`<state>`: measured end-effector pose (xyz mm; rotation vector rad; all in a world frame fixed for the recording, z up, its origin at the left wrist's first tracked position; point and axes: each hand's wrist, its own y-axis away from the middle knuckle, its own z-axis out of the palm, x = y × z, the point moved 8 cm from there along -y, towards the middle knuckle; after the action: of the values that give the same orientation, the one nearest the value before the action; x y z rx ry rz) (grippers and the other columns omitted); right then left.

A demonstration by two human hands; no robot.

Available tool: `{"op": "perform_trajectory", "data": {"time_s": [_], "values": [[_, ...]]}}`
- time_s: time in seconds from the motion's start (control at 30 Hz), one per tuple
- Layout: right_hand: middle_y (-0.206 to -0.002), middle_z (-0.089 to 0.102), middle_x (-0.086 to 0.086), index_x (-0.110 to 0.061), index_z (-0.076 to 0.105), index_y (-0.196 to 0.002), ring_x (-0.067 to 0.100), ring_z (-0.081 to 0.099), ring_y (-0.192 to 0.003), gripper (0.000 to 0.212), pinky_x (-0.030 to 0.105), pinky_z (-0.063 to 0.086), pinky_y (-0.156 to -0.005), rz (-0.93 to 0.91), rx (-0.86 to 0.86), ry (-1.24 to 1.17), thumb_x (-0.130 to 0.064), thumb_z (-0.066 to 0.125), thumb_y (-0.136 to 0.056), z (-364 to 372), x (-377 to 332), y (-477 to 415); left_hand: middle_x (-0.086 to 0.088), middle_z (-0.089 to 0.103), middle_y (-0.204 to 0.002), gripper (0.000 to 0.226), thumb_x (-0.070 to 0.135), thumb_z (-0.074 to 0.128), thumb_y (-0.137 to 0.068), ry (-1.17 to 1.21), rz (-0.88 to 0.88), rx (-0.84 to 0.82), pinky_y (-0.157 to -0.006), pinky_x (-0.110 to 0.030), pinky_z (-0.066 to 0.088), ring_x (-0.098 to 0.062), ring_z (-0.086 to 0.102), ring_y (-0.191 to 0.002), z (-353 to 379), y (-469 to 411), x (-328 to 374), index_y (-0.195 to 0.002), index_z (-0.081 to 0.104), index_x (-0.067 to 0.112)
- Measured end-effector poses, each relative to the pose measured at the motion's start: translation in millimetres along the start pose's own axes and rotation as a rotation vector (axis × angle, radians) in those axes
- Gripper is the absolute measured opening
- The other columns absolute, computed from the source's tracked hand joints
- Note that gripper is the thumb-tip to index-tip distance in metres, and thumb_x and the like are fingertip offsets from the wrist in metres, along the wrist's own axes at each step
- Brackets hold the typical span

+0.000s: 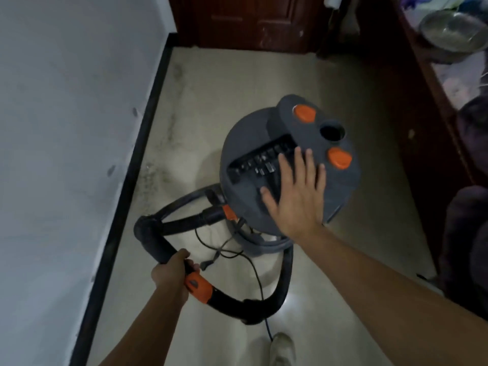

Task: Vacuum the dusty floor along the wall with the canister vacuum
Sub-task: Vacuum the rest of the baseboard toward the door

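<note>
A grey canister vacuum [340, 186] with orange knobs stands on the pale tiled floor [211, 107] in the middle of the view. My right hand [295, 196] lies flat on its top, fingers spread, holding nothing. A black hose [280, 283] loops from the canister's left side round to the front. My left hand [173, 270] grips the hose handle just above its orange collar [198, 285]. Dark dust speckles the floor along the black skirting [148, 122] of the white wall [66, 128] on the left.
A dark red door [250, 19] closes the far end of the passage. Dark wooden furniture [427, 101] runs along the right, with a metal bowl [451, 30] on top. A thin black cable [257, 281] trails over the floor by my shoe [284, 347].
</note>
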<state>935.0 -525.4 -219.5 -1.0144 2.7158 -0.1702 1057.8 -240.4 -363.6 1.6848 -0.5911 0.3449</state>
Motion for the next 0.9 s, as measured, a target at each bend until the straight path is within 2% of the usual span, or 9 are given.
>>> {"op": "perform_trajectory", "data": {"time_s": [0.1, 0.2, 0.33, 0.4, 0.5, 0.67, 0.9], "values": [[-0.160, 0.016, 0.020, -0.014, 0.026, -0.153, 0.034, 0.009, -0.149, 0.078, 0.052, 0.007, -0.118, -0.098, 0.053, 0.121, -0.056, 0.047, -0.091, 21, 6, -1, -0.016, 0.054, -0.056, 0.015, -0.003, 0.063, -0.080, -0.040, 0.037, -0.017, -0.042, -0.028, 0.048, -0.022, 0.051, -0.034, 24, 6, 24, -0.078, 0.050, 0.003], [-0.160, 0.017, 0.018, -0.016, 0.026, -0.154, 0.031, 0.010, -0.149, 0.080, 0.050, 0.009, -0.118, -0.112, 0.121, 0.164, -0.060, 0.044, -0.089, 32, 18, -16, -0.015, 0.056, -0.056, 0.015, -0.004, 0.064, -0.079, -0.058, 0.034, 0.001, -0.048, -0.031, 0.051, -0.024, 0.054, -0.040, 34, -5, 45, -0.081, 0.051, 0.003], [-0.160, 0.018, 0.017, -0.017, 0.026, -0.153, 0.031, 0.013, -0.149, 0.080, 0.050, 0.014, -0.116, -0.132, 0.123, 0.207, -0.058, 0.045, -0.088, 34, 48, -64, -0.013, 0.058, -0.054, 0.015, -0.001, 0.067, -0.078, -0.093, 0.025, -0.008, -0.051, -0.032, 0.052, -0.024, 0.056, -0.042, 41, -26, 70, -0.080, 0.053, 0.004], [-0.161, 0.016, 0.017, -0.017, 0.023, -0.154, 0.031, 0.011, -0.149, 0.078, 0.051, 0.013, -0.116, -0.129, 0.109, 0.226, -0.060, 0.038, -0.090, 36, 70, -97, -0.011, 0.058, -0.051, 0.015, -0.001, 0.067, -0.077, -0.104, 0.025, -0.009, -0.051, -0.032, 0.050, -0.023, 0.056, -0.041, 47, -40, 80, -0.080, 0.053, 0.004], [-0.162, 0.011, 0.016, -0.017, 0.016, -0.155, 0.031, 0.008, -0.149, 0.078, 0.053, 0.012, -0.116, -0.075, 0.081, 0.274, -0.062, 0.028, -0.093, 40, 101, -148, -0.010, 0.058, -0.049, 0.016, -0.001, 0.068, -0.076, -0.122, 0.007, -0.022, -0.051, -0.033, 0.050, -0.023, 0.056, -0.041, 64, -60, 93, -0.079, 0.053, 0.004], [-0.161, 0.004, 0.019, -0.016, 0.007, -0.155, 0.035, 0.003, -0.148, 0.080, 0.058, 0.009, -0.115, 0.102, 0.054, 0.303, -0.064, 0.025, -0.093, 51, 135, -231, -0.013, 0.057, -0.054, 0.015, -0.003, 0.067, -0.075, -0.131, 0.010, -0.047, -0.055, -0.035, 0.052, -0.026, 0.055, -0.045, 117, -77, 119, -0.079, 0.053, 0.003], [-0.158, 0.007, 0.028, -0.019, 0.012, -0.155, 0.045, 0.004, -0.146, 0.084, 0.064, 0.007, -0.113, 0.334, 0.103, 0.325, -0.069, 0.026, -0.089, 66, 183, -331, -0.009, 0.055, -0.047, 0.016, -0.004, 0.066, -0.073, -0.108, 0.018, -0.071, -0.048, -0.032, 0.050, -0.024, 0.053, -0.038, 230, -82, 156, -0.076, 0.052, 0.003]]}}
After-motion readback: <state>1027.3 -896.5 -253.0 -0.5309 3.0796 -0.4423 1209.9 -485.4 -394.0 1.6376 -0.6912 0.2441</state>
